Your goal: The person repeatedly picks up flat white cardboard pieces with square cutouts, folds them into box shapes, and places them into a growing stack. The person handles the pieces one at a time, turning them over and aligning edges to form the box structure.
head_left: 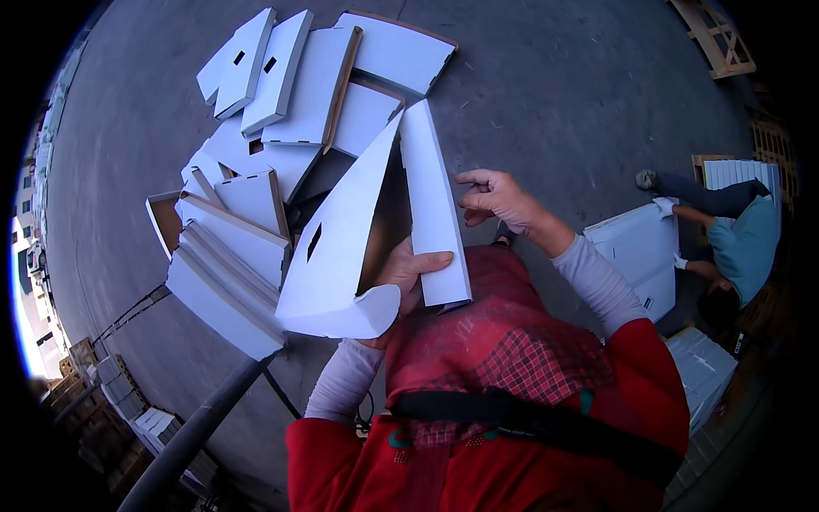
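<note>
The person's left hand (405, 271) is clamped on a partly folded white box (433, 205), thumb over the narrow panel, right in front of their red clothes (478, 333). Right hand (505, 203) hovers just beside that panel, fingers apart and kinda curled. Messy pile of white boxes (303, 94) past it. Off right, somebody in teal (746, 247) has gloved hands on white cardboard (636, 256).

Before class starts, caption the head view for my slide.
Left hand holds an open white box, right hand free beside it.
</note>
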### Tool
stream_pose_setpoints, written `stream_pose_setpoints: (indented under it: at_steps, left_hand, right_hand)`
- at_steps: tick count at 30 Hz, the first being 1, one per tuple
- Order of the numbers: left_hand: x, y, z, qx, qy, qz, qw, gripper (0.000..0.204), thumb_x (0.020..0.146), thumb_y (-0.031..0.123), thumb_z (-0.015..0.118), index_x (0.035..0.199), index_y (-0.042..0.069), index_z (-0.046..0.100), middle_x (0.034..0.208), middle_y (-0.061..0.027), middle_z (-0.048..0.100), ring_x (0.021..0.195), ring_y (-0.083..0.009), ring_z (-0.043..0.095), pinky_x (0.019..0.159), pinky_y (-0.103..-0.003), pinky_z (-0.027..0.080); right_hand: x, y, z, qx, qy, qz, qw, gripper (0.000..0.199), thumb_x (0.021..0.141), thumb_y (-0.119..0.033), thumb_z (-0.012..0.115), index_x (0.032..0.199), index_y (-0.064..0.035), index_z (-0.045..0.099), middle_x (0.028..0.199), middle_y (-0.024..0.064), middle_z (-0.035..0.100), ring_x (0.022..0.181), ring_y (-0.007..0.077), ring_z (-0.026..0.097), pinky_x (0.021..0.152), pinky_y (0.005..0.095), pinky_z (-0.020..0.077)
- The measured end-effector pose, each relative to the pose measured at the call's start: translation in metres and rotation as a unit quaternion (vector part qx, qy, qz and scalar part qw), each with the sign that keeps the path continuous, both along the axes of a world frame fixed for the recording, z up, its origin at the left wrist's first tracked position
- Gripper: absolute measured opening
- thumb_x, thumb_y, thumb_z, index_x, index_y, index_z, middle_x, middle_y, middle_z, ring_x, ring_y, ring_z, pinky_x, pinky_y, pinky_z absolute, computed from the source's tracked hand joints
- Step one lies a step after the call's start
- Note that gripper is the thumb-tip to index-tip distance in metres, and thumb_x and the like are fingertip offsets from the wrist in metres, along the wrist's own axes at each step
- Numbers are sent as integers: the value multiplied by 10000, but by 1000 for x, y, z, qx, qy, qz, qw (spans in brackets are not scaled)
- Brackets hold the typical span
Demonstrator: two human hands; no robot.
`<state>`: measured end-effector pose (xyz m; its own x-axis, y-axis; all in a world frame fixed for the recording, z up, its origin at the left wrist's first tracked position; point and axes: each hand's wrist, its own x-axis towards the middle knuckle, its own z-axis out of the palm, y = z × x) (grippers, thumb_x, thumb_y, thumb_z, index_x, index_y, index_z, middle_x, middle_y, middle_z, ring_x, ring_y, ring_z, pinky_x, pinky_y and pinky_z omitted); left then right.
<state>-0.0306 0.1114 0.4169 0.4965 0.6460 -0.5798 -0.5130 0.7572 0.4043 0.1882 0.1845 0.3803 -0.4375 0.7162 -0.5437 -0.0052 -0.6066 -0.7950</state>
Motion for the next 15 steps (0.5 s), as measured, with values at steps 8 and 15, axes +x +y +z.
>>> stream_pose_setpoints:
  at_steps: [8, 15]
  left_hand:
    - [28, 14, -25, 242, 424, -131, 863, 315, 681, -7, 629, 992, -47, 605, 876, -126, 665, 773, -236, 662, 695, -351, 519]
    - [106, 31, -52, 431, 451, -239, 744, 142, 739, 131, 621, 849, 60, 567, 911, -142, 564, 916, -350, 547, 774, -471, 432]
  right_hand:
    - [-25, 2, 11, 122, -127, -4, 984, 902, 813, -407, 717, 1409, 111, 280, 1153, 268, 577, 970, 306, 641, 774, 359, 546]
    - [39, -7, -61, 188, -309, -210, 908, 736, 753, -60, 565, 1419, 25, 263, 1131, 277, 600, 1037, 375, 619, 889, 411, 490]
